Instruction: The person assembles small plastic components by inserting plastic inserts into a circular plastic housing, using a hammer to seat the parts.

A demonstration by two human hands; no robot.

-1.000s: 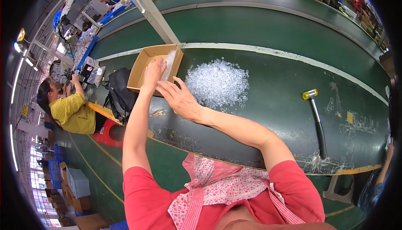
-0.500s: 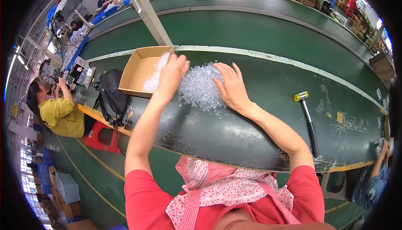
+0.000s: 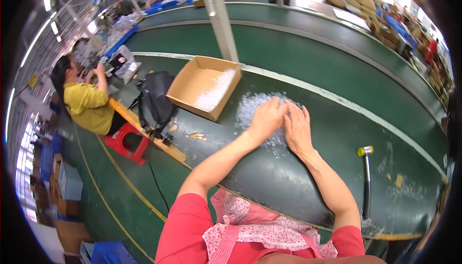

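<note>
On the dark worktop lies a pile of small clear plastic pieces (image 3: 248,107); many look like little rings. My left hand (image 3: 267,119) rests on the pile's right part, its fingers stretched forward and slightly bent. Right beside it, my right hand (image 3: 299,130) lies along the pile's right edge with fingers extended, the two hands nearly touching at the fingertips. Neither is closed around anything I can see, though pieces under the palms are hidden. To the left of the pile, an open cardboard box (image 3: 192,83) holds more of the small clear pieces along its right side.
A hammer (image 3: 367,177) with yellow ends lies at the right. Beyond the box are a black bag (image 3: 158,95) and a person in yellow (image 3: 86,103) by a red stool (image 3: 126,141). A metal post (image 3: 219,21) rises behind the box; a green conveyor belt (image 3: 308,52) runs behind.
My left hand has left the box's edge and come right onto the pile, close to my right hand. The view has turned, so the box and pile appear farther right.
</note>
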